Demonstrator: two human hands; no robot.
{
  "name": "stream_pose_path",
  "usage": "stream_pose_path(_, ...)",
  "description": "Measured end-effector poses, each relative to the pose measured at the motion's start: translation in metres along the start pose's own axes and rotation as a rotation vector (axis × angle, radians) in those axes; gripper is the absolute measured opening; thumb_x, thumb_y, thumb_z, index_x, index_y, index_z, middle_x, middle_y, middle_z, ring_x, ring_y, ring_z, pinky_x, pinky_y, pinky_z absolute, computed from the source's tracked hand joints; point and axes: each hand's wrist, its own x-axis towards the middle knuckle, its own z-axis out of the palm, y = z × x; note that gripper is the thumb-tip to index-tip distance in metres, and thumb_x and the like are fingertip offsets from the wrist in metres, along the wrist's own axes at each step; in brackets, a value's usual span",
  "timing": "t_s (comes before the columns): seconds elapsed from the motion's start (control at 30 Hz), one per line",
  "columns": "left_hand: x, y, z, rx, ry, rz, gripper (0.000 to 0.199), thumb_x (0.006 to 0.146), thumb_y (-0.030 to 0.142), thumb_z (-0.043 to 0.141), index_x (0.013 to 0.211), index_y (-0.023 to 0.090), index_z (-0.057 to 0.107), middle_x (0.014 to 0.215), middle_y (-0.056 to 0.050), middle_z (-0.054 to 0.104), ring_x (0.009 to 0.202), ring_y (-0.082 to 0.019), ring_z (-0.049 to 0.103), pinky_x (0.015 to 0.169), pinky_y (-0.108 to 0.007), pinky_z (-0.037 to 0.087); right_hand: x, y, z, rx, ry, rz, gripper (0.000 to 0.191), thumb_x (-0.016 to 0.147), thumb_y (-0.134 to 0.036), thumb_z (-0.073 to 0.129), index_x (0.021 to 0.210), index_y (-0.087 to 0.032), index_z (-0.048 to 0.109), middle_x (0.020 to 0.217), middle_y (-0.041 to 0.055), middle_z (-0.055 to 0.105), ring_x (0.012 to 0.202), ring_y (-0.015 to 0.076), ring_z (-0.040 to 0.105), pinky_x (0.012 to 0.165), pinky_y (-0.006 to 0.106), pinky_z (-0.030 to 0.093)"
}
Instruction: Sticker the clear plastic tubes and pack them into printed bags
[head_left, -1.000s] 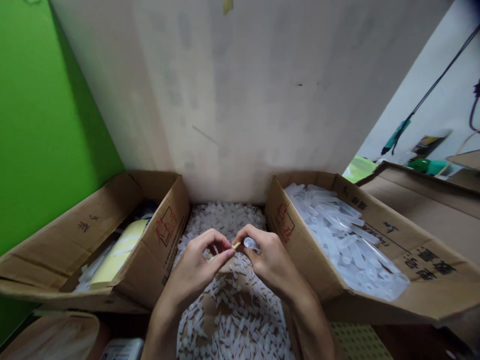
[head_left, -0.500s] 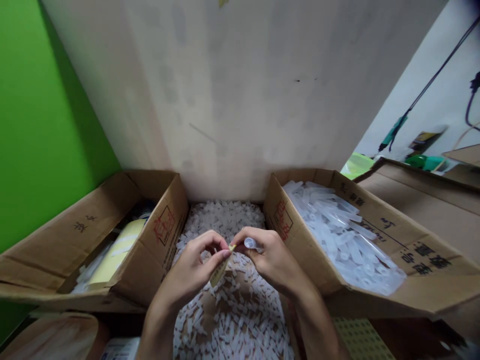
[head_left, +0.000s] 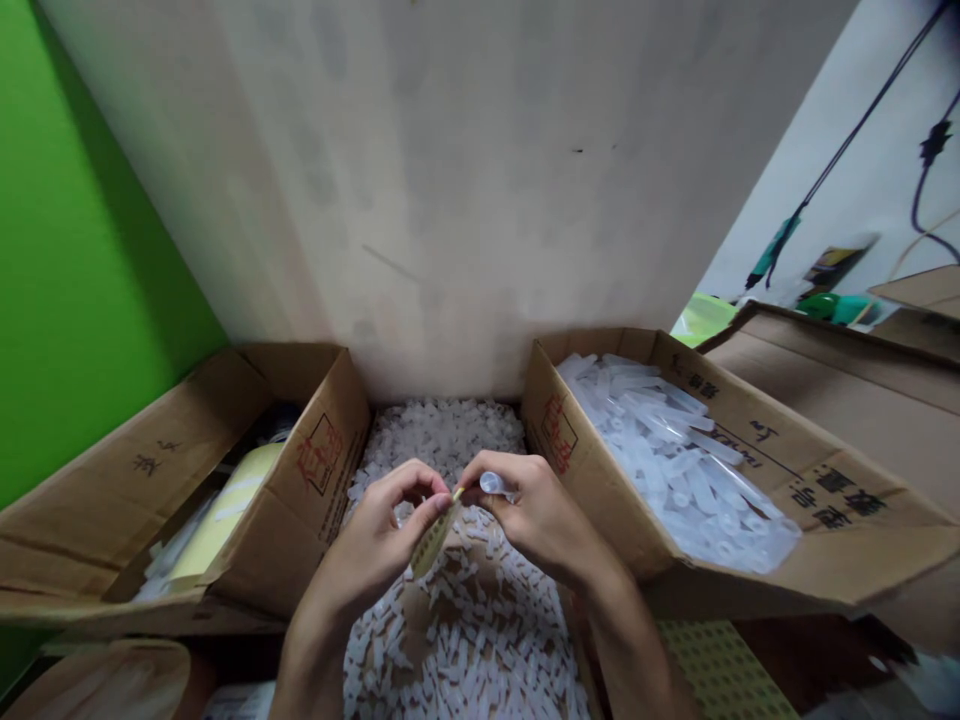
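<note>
Between finger and thumb, my left hand (head_left: 401,515) pinches a yellowish strip (head_left: 431,542) with rows of dark marks, which hangs down below the fingers. My right hand (head_left: 525,505) is closed around a translucent plastic tube (head_left: 495,484), its open end facing up and left. The right fingertips meet the top edge of the strip, touching or nearly touching the left fingertips. Beneath both hands lie many small white plastic pieces (head_left: 480,650) on brown cardboard.
To the right, a cardboard box (head_left: 847,560) holds translucent tubes (head_left: 675,460). The left cardboard box (head_left: 255,550) contains a yellow roll (head_left: 232,510). A dotted yellow sheet (head_left: 720,670) lies at lower right. A pale panel (head_left: 465,200) stands behind.
The view has shifted slightly. The strip between my hands has turned, so more of its marked face shows. Both hands keep their pinch.
</note>
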Motion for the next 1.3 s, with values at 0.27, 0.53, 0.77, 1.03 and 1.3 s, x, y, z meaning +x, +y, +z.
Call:
stream_pose_path(0.27, -0.001, -0.001, 0.001, 0.016, -0.018, -0.009, 0.021, 0.1, 0.037, 0.054, 0.088, 0.02, 0.06, 0.086, -0.002, 0.061, 0.084, -0.017, 0.058, 0.071, -0.024, 0.044, 0.0, -0.001, 0.001, 0.02, 0.006, 0.015, 0.025, 0.085, 0.002, 0.061, 0.084, -0.02, 0.072, 0.08, -0.0022, 0.073, 0.076, 0.0155, 0.067, 0.072, 0.023, 0.046)
stream_pose_path(0.53, -0.001, 0.0, 0.0, 0.019, -0.024, 0.001, 0.024, 0.101, 0.04, 0.052, 0.088, 0.021, 0.058, 0.087, -0.002, 0.06, 0.085, -0.018, 0.057, 0.073, -0.025, 0.044, 0.001, -0.002, 0.001, 0.007, 0.015, 0.026, 0.017, 0.088, -0.005, 0.065, 0.084, -0.02, 0.073, 0.08, -0.0014, 0.073, 0.076, 0.0169, 0.066, 0.072, 0.025, 0.045)
stream_pose_path(0.77, -0.002, 0.003, -0.002, -0.013, 0.014, 0.043, 0.023, 0.101, 0.039, 0.053, 0.087, 0.021, 0.058, 0.088, -0.003, 0.061, 0.086, -0.018, 0.058, 0.076, -0.025, 0.046, 0.001, 0.002, 0.002, -0.022, 0.024, 0.035, 0.017, 0.09, -0.006, 0.066, 0.084, -0.02, 0.072, 0.08, -0.0016, 0.073, 0.076, 0.0162, 0.065, 0.072, 0.025, 0.044)
stream_pose_path(1.03, 0.002, -0.006, -0.002, 0.001, 0.106, 0.093, 0.01, 0.097, 0.029, 0.059, 0.092, 0.021, 0.063, 0.107, -0.006, 0.06, 0.107, -0.02, 0.059, 0.089, -0.028, 0.045, 0.002, 0.006, 0.005, -0.081, 0.023, 0.026, 0.021, 0.087, -0.001, 0.062, 0.085, -0.019, 0.072, 0.079, -0.0014, 0.072, 0.074, 0.016, 0.065, 0.07, 0.024, 0.043)
stream_pose_path(1.3, 0.002, -0.01, -0.003, -0.017, -0.008, 0.076, 0.012, 0.098, 0.029, 0.059, 0.091, 0.02, 0.063, 0.108, -0.005, 0.058, 0.108, -0.019, 0.057, 0.092, -0.028, 0.043, 0.001, 0.001, 0.004, -0.034, 0.01, 0.015, 0.022, 0.087, 0.0, 0.065, 0.084, -0.02, 0.072, 0.081, -0.0024, 0.074, 0.076, 0.0144, 0.065, 0.072, 0.022, 0.043)
